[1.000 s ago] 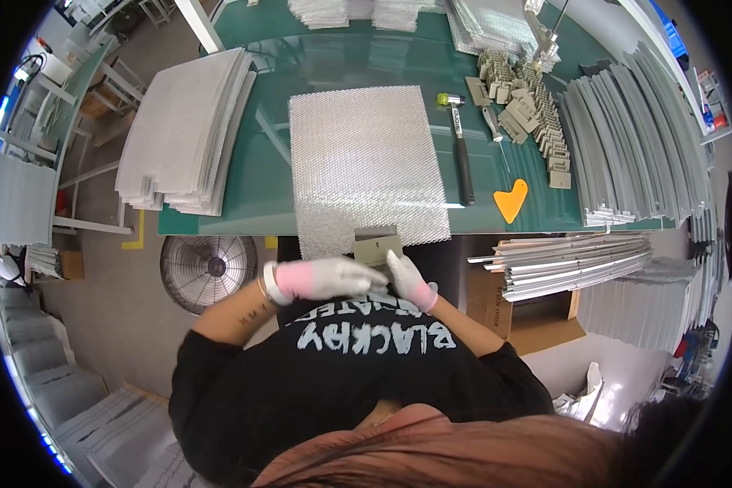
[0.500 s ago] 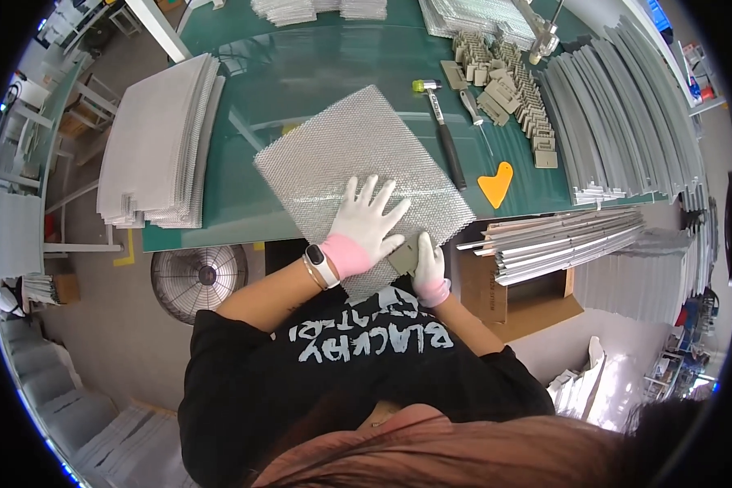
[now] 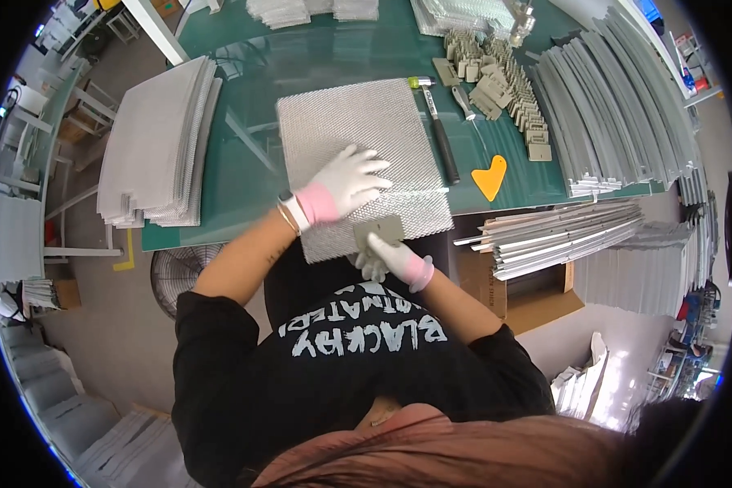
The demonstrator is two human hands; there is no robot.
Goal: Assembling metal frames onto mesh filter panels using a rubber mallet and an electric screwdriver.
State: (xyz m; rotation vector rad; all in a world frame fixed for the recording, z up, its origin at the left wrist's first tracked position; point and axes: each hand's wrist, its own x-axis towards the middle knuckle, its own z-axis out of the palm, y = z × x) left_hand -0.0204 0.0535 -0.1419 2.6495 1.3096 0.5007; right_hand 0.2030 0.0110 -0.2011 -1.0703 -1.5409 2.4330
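A silvery metal mesh sheet point(image 3: 350, 118) lies on the green table top, its near part reaching past the front edge. My left hand point(image 3: 346, 183), in a white glove with a pink cuff, rests flat on the mesh with fingers stretched out. At the sheet's near edge, my right hand point(image 3: 389, 259), gloved the same way, grips a small grey-beige plate point(image 3: 380, 230) against the mesh. Its thumb is on top and its other fingers are partly below. Right of the sheet lie a hammer point(image 3: 441, 138), a screwdriver point(image 3: 464, 104) and a yellow heart-shaped scraper point(image 3: 490, 177).
Many similar plates point(image 3: 496, 85) are heaped at the back right. Stacked mesh sheets point(image 3: 150, 138) stand at the left, and grey metal strips point(image 3: 618, 114) at the right. Below the table's right edge are long metal profiles point(image 3: 561, 236) over a cardboard box point(image 3: 537, 309). A fan point(image 3: 179, 276) stands lower left.
The mesh sheet has turned from a diamond position to nearly square with the table. My right hand has moved left with the small plate. My left hand stays on the mesh, slightly higher.
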